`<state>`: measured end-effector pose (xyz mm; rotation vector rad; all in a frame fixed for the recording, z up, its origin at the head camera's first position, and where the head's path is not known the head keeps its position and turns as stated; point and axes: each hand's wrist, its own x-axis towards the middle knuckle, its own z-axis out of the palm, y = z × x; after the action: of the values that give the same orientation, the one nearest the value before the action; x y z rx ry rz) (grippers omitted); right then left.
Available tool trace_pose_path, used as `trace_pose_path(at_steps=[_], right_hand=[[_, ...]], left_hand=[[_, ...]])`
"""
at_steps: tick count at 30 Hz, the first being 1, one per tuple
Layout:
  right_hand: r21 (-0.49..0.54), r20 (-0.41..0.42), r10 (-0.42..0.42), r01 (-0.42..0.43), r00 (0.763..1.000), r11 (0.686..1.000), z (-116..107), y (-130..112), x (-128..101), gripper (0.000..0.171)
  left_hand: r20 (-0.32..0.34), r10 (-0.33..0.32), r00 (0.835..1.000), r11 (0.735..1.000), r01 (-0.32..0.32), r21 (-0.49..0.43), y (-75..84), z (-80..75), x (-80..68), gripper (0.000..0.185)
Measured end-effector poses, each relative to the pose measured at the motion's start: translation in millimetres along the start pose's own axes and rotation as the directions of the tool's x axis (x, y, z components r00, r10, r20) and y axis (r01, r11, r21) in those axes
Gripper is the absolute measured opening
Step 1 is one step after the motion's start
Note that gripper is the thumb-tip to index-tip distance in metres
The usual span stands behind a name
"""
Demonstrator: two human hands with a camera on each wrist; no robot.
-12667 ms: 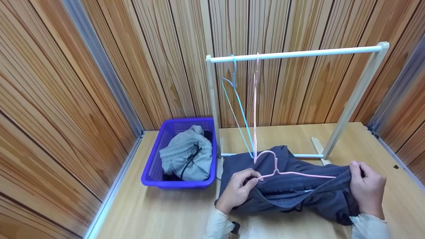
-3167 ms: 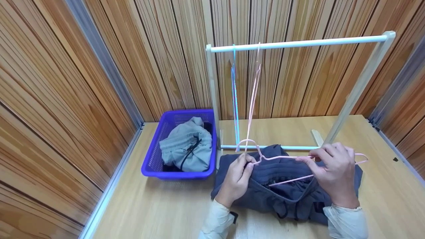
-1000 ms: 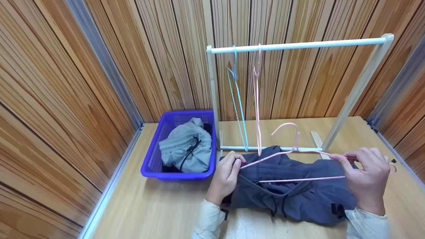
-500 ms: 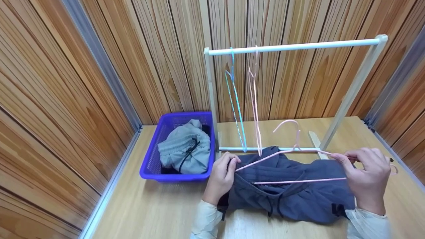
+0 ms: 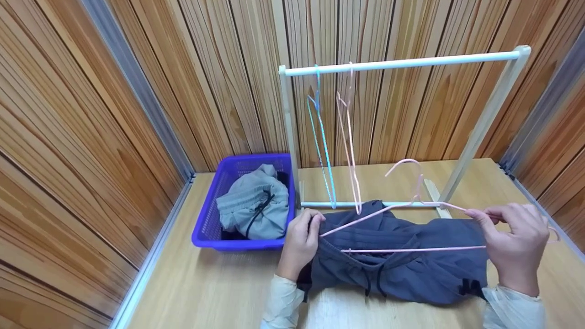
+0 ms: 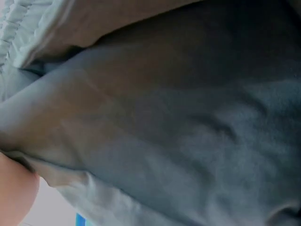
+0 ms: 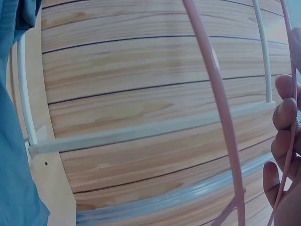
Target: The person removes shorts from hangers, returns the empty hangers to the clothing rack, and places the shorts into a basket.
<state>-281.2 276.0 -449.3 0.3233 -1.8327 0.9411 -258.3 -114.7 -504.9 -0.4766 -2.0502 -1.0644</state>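
Dark drawstring pants (image 5: 438, 274) lie bunched on the table with the waistband towards the person. My left hand (image 5: 299, 242) grips the left end of the waistband, where the left arm of a pink hanger (image 5: 361, 221) runs up to the fingers. The hanger's bottom bar crosses in front of the waist opening, its left part at the opening. Out to the right, my right hand (image 5: 516, 242) pinches the hanger's other arm between thumb and fingers, and the hanger's right end sticks out past it. Dark cloth fills the left wrist view; pink wire passes along my fingers (image 7: 287, 110) in the right wrist view.
Behind the pants stands a rack with a white top rail (image 5: 438, 60). A blue hanger (image 5: 325, 155) and another pink hanger (image 5: 352, 155) hang from its left part. To the left, a purple basket (image 5: 209, 214) holds grey drawstring pants (image 5: 251, 205).
Earlier the right hand held the waistband's right side; now it pinches the hanger. The hanger has shifted right and its hook stands higher. The left hand has moved slightly left with the waistband.
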Motion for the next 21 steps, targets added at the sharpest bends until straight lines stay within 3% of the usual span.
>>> trace_pose_path(at_steps=[7, 16, 21], right_hand=[[-0.079, 0.021, 0.065, -0.063, 0.998, 0.995, -15, 3, 1, 0.044], [-0.178, -0.004, 0.152, -0.151, 0.988, 0.972, -29, 4, 3, 0.041], [-0.211, -0.024, 0.17, -0.171, 0.985, 0.962, -33, 4, 4, 0.052]], left_hand=[[-0.032, -0.086, 0.996, 0.996, 0.087, 0.026, -0.2, -2.5, 0.0, 0.017], [-0.09, -0.134, 0.987, 0.988, 0.14, 0.06, -7.2, -10.2, -2.4, 0.016], [-0.096, -0.138, 0.986, 0.988, 0.144, 0.062, -7.6, -12.8, -0.9, 0.016]])
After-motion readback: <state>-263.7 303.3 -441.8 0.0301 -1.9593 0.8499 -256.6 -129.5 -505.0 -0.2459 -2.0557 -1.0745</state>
